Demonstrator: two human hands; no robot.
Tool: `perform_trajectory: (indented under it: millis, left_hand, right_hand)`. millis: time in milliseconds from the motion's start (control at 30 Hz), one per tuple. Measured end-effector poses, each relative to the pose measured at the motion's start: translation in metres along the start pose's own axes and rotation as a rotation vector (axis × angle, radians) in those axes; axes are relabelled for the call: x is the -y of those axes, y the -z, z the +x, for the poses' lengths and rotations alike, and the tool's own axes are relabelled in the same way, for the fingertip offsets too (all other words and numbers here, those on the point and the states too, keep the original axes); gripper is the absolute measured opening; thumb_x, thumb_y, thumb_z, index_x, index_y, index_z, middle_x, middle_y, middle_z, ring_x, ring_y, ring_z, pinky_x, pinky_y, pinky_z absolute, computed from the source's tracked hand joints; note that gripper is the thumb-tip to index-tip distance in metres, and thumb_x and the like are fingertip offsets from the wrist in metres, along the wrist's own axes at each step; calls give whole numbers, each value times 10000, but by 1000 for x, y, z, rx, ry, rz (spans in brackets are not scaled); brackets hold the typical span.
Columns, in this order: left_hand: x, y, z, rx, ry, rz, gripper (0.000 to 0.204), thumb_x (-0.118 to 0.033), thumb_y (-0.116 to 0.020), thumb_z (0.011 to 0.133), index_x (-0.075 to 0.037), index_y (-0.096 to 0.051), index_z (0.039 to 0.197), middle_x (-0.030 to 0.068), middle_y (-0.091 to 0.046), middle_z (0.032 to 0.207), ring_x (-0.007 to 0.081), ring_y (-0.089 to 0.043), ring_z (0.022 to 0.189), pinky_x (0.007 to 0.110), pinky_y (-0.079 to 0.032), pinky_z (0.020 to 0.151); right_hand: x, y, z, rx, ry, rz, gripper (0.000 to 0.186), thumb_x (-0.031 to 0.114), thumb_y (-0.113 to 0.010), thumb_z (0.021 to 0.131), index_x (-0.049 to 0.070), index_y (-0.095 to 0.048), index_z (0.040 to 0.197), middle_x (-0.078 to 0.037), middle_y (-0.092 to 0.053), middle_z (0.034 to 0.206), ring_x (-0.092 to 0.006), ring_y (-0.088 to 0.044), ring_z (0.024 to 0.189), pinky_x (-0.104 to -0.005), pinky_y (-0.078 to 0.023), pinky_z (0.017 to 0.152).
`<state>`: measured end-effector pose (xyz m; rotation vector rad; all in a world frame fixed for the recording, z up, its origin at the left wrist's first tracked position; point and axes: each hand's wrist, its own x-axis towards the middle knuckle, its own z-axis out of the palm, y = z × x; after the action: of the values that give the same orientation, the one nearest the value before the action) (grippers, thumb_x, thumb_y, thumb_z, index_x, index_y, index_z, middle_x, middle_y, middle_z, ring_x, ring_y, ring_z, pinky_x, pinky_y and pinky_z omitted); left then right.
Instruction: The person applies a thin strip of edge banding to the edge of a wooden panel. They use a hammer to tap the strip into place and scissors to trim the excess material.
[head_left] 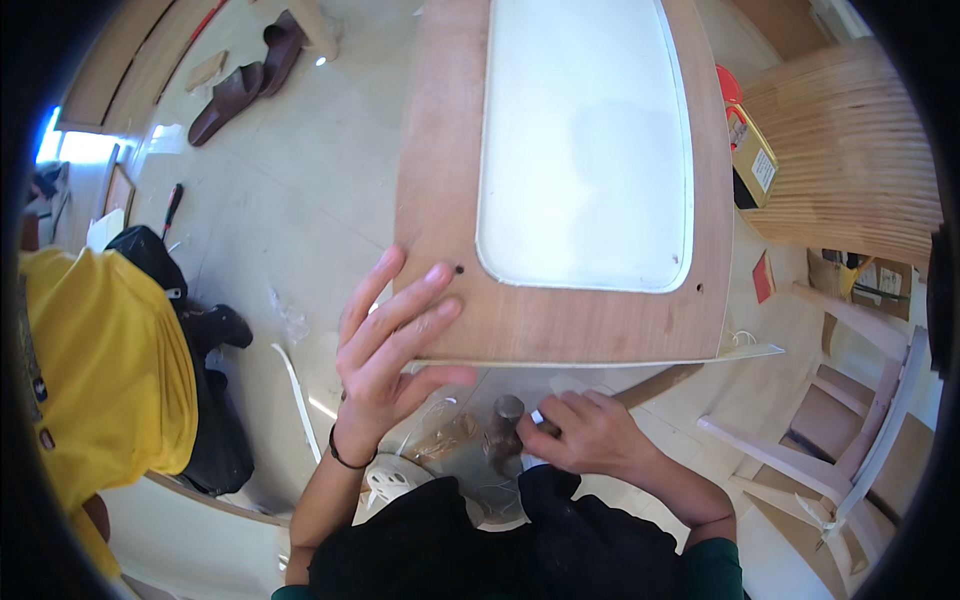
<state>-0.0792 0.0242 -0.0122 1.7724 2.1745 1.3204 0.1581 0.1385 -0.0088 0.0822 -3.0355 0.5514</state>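
Note:
A wooden board [440, 200] with rounded corners and a white inset panel [585, 150] lies in front of me. Small dark holes show near its two closest corners. My left hand [395, 335] rests at the near left corner, fingers spread over the wood and thumb by the edge. Below that edge my right hand [590, 430] is closed around a hammer [508, 408]. Its metal head points left, and a brown wooden handle runs out to the right, partly hidden by my fingers. A thin pale edging strip [750, 351] runs along the board's near edge and sticks out past its right corner.
At left sits a person in a yellow shirt [120, 370], near a screwdriver [173, 208] and brown slippers [228, 103]. A yellow and black box [752, 165] stands beside a ribbed wooden surface [840, 140]. Pale chair frames [780, 460] lie at right; a loose white strip [296, 395] is on the floor.

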Motion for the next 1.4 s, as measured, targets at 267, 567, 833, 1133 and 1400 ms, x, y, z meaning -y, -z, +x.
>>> perform_trajectory:
  millis: [267, 567, 833, 1133, 1400]
  left_hand:
    - [11, -10, -10, -72, -86, 84, 577, -595, -651, 799, -93, -682, 1082, 101, -687, 1158, 399, -536, 1233, 465, -447, 1063]
    - [12, -11, -15, -87, -89, 98, 587, -637, -596, 830, -121, -654, 1105, 98, -677, 1175, 401, -520, 1246, 474, -445, 1062]
    - [9, -11, -13, -87, -75, 103, 581, -627, -592, 843, -116, -653, 1114, 108, -673, 1184, 411, -505, 1260, 476, -438, 1058]
    - [7, -9, -14, -79, -68, 134, 595, -629, -574, 860, -106, -642, 1135, 125, -668, 1184, 431, -496, 1262, 495, -432, 1059]
    - [6, -10, -13, -89, -67, 132, 605, -632, -565, 861, -97, -645, 1132, 136, -668, 1179, 436, -490, 1270, 498, -424, 1063]
  right_hand:
    - [-7, -2, -8, -202, -25, 167, 341, 415, -716, 781, 130, -601, 928, -1, -476, 682, -126, -520, 545, -240, -451, 477]
    - [-29, -7, -6, -407, 36, 83, 365, 480, -680, 754, 138, -555, 787, 16, -473, 646, -112, -526, 502, -253, -422, 418]
    - [-34, 0, -13, -422, 24, 196, 407, 503, -682, 726, 116, -558, 762, 1, -481, 621, -128, -535, 481, -257, -422, 416]
    - [-34, 0, -23, -413, 1, 128, 400, 497, -657, 765, 107, -571, 778, 0, -505, 634, -141, -569, 517, -275, -450, 455]
    - [-39, -4, -33, -433, -60, 117, 387, 510, -633, 796, 128, -573, 789, 19, -492, 620, -128, -528, 490, -285, -444, 486]
